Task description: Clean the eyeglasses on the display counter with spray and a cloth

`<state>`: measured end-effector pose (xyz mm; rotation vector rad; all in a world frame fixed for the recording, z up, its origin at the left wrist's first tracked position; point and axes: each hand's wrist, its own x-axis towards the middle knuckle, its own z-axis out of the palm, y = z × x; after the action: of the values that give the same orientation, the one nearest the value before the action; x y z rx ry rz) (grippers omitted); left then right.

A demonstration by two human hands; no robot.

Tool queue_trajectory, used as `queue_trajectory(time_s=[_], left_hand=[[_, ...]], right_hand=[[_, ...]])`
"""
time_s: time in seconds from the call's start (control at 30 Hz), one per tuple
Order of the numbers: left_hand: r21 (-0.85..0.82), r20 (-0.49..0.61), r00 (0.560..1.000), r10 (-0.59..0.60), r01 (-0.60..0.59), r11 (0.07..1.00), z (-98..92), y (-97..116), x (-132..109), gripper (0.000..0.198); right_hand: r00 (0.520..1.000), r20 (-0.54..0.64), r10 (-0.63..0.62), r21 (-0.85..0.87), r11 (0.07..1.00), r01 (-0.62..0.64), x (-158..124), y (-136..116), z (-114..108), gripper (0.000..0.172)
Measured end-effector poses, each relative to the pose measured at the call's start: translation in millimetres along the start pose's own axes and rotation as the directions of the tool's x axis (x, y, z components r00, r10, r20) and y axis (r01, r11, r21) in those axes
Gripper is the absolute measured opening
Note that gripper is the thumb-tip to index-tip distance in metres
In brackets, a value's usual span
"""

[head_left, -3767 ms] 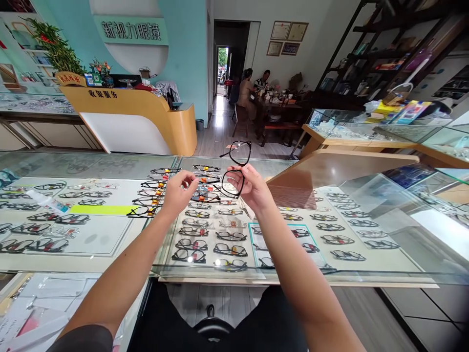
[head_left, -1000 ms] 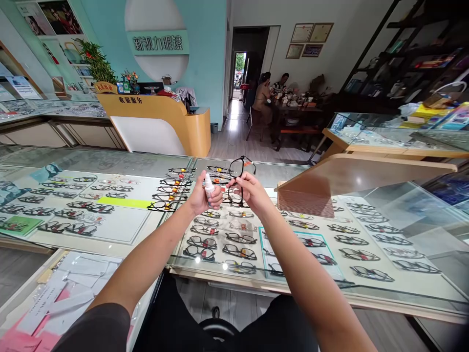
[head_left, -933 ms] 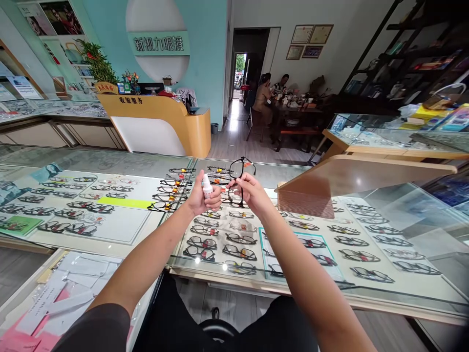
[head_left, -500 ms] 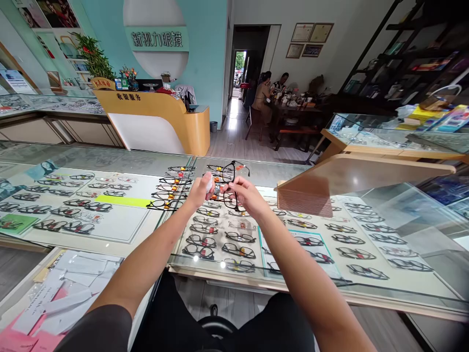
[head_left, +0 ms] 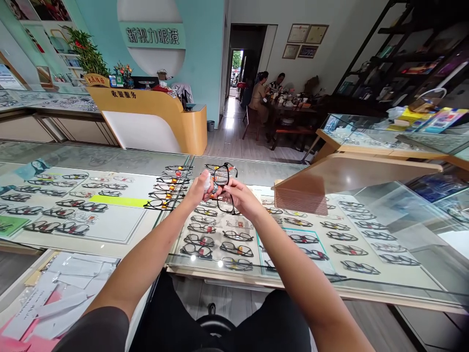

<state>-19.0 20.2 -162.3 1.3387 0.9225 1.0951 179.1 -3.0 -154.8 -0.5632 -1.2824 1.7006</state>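
Note:
My right hand (head_left: 237, 198) pinches a pair of black-framed glasses (head_left: 222, 177) at the bridge and holds them upright above the glass display counter (head_left: 110, 230). My left hand (head_left: 198, 188) is closed round a small white spray bottle (head_left: 208, 181), whose top is close against the upper lens. Both hands meet over the middle of the counter. Rows of glasses (head_left: 216, 242) lie under the glass below them.
A row of black frames (head_left: 166, 188) sits on the counter top left of my hands. A wooden counter (head_left: 348, 171) rises at right. Papers (head_left: 54, 298) lie at lower left. Two people sit at a table (head_left: 269, 95) in the back. An orange reception desk (head_left: 154, 117) stands behind.
At first my left hand held nothing beside the glasses; it now grips the spray bottle. Over the last second both hands drifted left and the bottle top came closer to the lens.

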Motion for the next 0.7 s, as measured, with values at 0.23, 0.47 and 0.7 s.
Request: queue_trajectory(time_s=[0.23, 0.47, 0.7], left_hand=[[0.295, 0.091, 0.995, 0.043, -0.068, 0.953, 3.1, 0, -7, 0.088], [0.172, 0.095, 0.995, 0.015, -0.031, 0.985, -1.9, 4, -4, 0.087], [0.161, -0.731, 0.590, 0.344, -0.341, 0.926, -99.4, 14, 23, 0.050]], right_hand=[[0.995, -0.089, -0.035, 0.152, 0.987, 0.048, 6, 2, -12, 0.049], [0.993, -0.101, -0.056, 0.175, 0.982, 0.073, 7, 2, -15, 0.045], [0.992, -0.112, -0.059, 0.181, 0.980, 0.079, 4, -7, -16, 0.041]])
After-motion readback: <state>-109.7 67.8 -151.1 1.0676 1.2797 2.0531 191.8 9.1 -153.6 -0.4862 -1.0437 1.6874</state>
